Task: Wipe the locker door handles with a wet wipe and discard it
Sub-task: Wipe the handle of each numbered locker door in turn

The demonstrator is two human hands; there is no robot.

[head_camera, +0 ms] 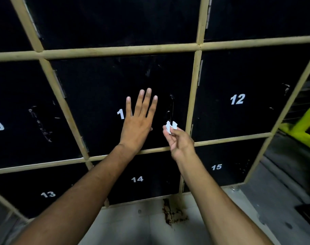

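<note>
A black locker door (101, 82) fills the middle of the view, its number partly hidden behind my left hand. My left hand (137, 121) lies flat on it, fingers straight and spread. A thin black vertical handle (171, 108) runs down the door's right side. My right hand (179, 140) pinches a small crumpled white wet wipe (171, 127) against the bottom end of that handle.
Black doors numbered 10, 12 (237, 99), 13, 14 (137, 179) and 15 sit in a pale wooden frame (115, 50). Door 12 has a handle (286, 89) at its right. A yellow-green metal frame (302, 126) stands at the right. Grey floor with a rusty stain lies below.
</note>
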